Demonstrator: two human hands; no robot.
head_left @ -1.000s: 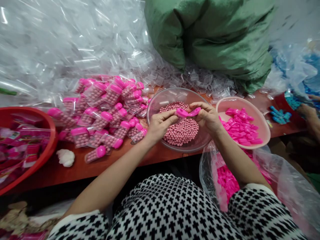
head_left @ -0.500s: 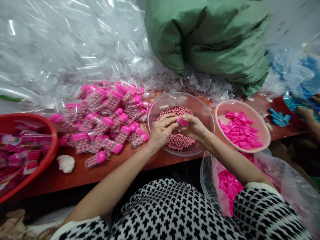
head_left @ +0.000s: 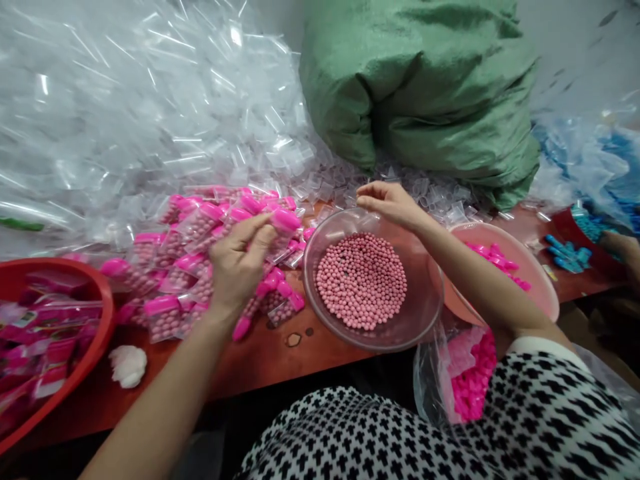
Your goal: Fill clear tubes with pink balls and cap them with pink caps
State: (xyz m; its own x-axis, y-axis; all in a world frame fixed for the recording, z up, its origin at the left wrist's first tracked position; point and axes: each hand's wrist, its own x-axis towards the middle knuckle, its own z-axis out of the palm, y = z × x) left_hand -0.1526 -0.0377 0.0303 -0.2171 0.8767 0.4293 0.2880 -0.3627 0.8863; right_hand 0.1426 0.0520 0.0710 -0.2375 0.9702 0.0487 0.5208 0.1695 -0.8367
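My left hand (head_left: 243, 263) is closed on a pink-capped bottle (head_left: 285, 221), the cap showing beyond the fingertips. Most of its body is hidden or blends into the heap behind. Under and around that hand lies a heap of clear bead-filled bottles (head_left: 165, 320) with pink caps. My right hand (head_left: 393, 202) hovers over the back rim of a clear bowl (head_left: 373, 341), fingers loosely bent and apart, close to loose clear plastic tubes (head_left: 433, 200). I make out nothing in it. Pink round beads (head_left: 363, 283) fill the bottom of the bowl.
A red basin (head_left: 103, 320) of pink packets stands left, beside a white wad (head_left: 128, 365). A pale pink basin (head_left: 545, 293) of pink caps is partly behind my right forearm. A green sack (head_left: 420, 87) rests behind. Another person's hand (head_left: 620, 247) is near blue pieces (head_left: 567, 253).
My hands have parted from over the bowl. The left has moved left to the heap with the pink-capped bottle; the right has let go and moved back toward the clear tubes. The view has shifted slightly.
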